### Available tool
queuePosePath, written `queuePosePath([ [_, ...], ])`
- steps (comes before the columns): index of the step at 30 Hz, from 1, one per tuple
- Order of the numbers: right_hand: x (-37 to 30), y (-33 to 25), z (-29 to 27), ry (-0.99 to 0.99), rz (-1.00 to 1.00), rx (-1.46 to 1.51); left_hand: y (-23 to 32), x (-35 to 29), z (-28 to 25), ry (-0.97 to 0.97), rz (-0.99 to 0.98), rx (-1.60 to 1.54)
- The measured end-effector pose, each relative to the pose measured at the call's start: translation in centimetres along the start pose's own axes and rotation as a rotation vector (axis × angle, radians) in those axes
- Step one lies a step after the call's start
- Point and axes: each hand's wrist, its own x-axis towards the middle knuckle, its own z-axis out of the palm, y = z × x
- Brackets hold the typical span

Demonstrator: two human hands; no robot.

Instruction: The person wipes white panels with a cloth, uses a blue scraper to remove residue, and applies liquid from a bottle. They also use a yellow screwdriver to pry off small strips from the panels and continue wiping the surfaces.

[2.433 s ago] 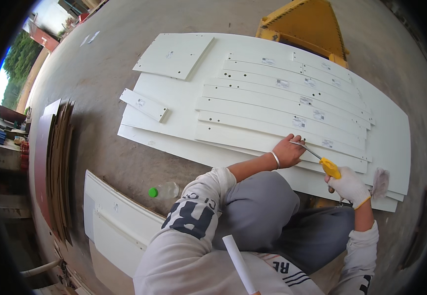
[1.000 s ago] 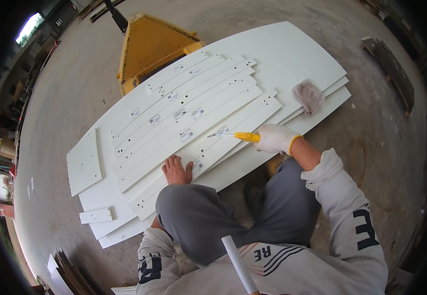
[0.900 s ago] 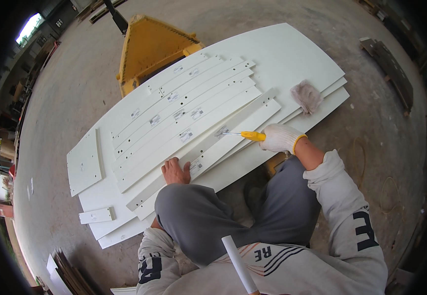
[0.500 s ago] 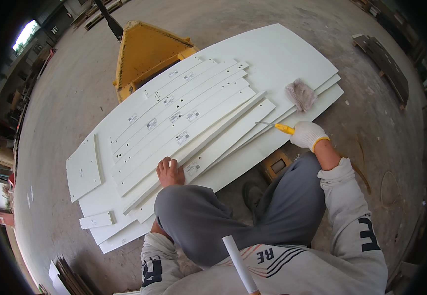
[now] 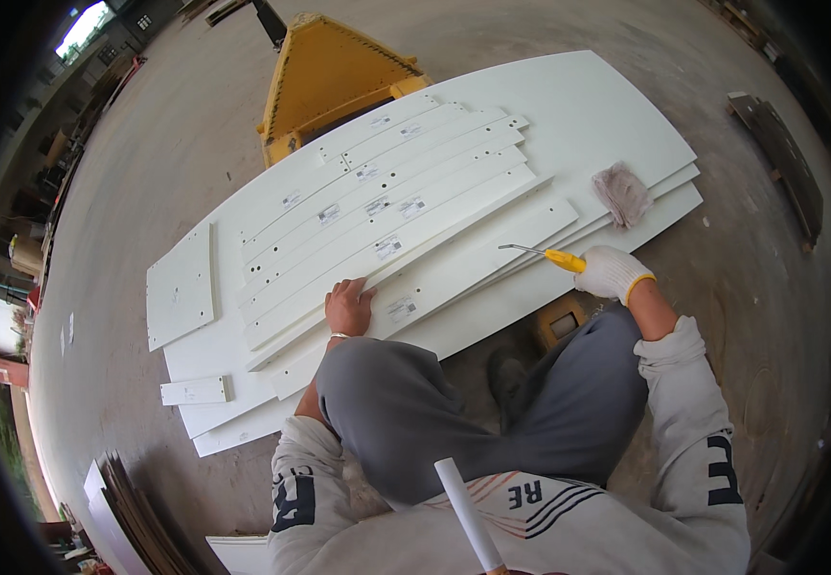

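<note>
Bare, my left hand (image 5: 349, 307) has its fingers bent over a long narrow white board (image 5: 434, 244), which lies at the near side of a row of similar boards (image 5: 339, 216). In a white knitted glove with a yellow cuff, my right hand (image 5: 614, 272) is closed round the yellow handle of a tool (image 5: 565, 260) with a thin metal tube bent at its tip. That tip hangs over a drilled, labelled white board (image 5: 492, 257) nearer to me. A crumpled greyish-pink rag (image 5: 623, 195) lies on the large white panels (image 5: 569, 105) beyond the glove.
A yellow pallet jack (image 5: 334, 77) stands behind the panels. Two smaller white boards, one wide (image 5: 181, 287) and one short (image 5: 195, 390), lie at the left. A dark panel (image 5: 777, 158) is on the floor at far right. More boards (image 5: 137, 508) stand at lower left.
The whole view has shifted, so the boards sit further right. The long board under my left hand is closer to the row behind. The tool's tip has moved left relative to the boards.
</note>
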Motion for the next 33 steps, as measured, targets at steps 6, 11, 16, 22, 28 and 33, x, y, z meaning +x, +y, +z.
queuePosePath([
  [6, -0.3, -0.6, -0.1, -0.034, -0.039, 0.020, 0.6, -0.1, -0.4, -0.091, -0.084, -0.036],
  [11, -0.2, -1.4, -0.6, -0.099, -0.042, 0.050, 1.1, 1.3, -0.9, -0.212, -0.160, 0.028],
  [16, 0.6, -2.3, -0.3, -0.105, -0.109, 0.025, 0.5, 0.9, 0.0, -0.044, -0.078, -0.001],
  [22, 1.0, -3.7, -0.6, -0.091, -0.170, 0.171, 1.7, 0.9, 0.2, -0.070, 0.015, 0.069],
  [28, 1.7, -4.6, -0.6, -0.107, -0.189, 0.221, 0.4, 2.0, 0.6, -0.192, -0.293, -0.040],
  [33, 2.2, -4.1, -0.3, -0.092, -0.145, 0.185, 1.0, 2.5, -0.8, -0.053, -0.058, 0.152],
])
